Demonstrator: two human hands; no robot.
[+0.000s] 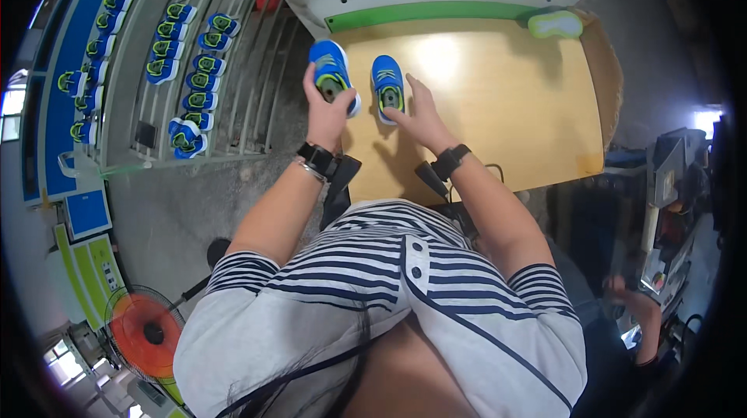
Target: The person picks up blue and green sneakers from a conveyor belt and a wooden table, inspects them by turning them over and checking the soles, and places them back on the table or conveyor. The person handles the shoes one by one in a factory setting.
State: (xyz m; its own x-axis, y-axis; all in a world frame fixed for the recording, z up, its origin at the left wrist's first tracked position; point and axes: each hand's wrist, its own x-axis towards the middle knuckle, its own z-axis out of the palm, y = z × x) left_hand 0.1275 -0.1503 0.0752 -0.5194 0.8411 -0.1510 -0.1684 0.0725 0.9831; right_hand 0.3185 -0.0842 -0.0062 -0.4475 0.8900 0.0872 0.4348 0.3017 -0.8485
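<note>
A blue sneaker (pixel 330 60) with a lime-green lining and white sole is in my left hand (pixel 326 113), which is closed around its heel end. The shoe is held at the left edge of the wooden tabletop (pixel 498 99). Just to its right is a matching blue sneaker (pixel 387 76), toe pointing away from me. My right hand (pixel 426 117) is beside this second shoe, fingers stretched and apart, the thumb at its heel. Whether the thumb presses on the shoe, I cannot tell. Dark bands are on both my wrists.
To the left stands a metal rack (pixel 253 91) with several similar blue sneakers (pixel 204 82). A white and green machine (pixel 436 13) borders the table's far side. A lime shoe-shaped piece (pixel 555 24) lies at the far right. An orange fan (pixel 144 332) and another person's hand (pixel 634 301) are nearer.
</note>
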